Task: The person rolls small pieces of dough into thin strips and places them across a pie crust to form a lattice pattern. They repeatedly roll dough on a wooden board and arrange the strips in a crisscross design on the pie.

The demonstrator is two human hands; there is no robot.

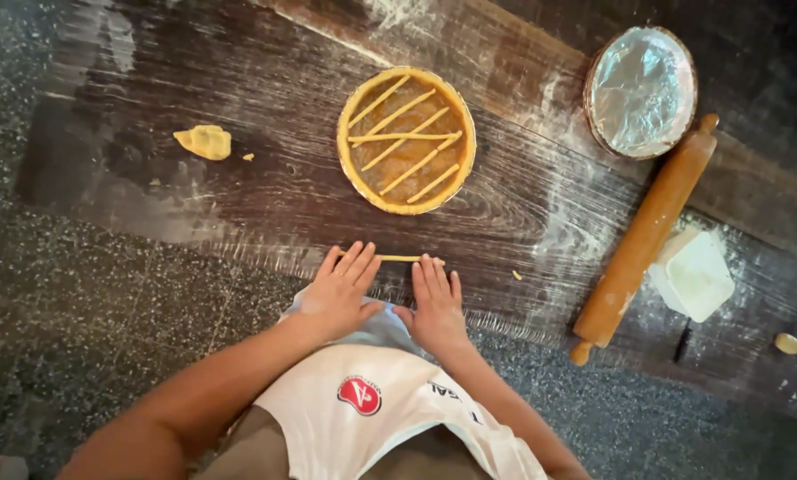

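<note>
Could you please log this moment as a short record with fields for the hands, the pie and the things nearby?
left hand: flat on the dough strip
right hand: flat on the same strip
pie: round tin, six strips across the filling
surface: floured wooden board
right of pie: foil-lined dish, rolling pin, white container
left of pie: dough lump

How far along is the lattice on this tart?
Done: the tart is filled and carries six dough strips, one lying across the others. In hand: left hand and right hand rest on another dough strip. Left: most crossing strips; a dough lump remains.
</note>
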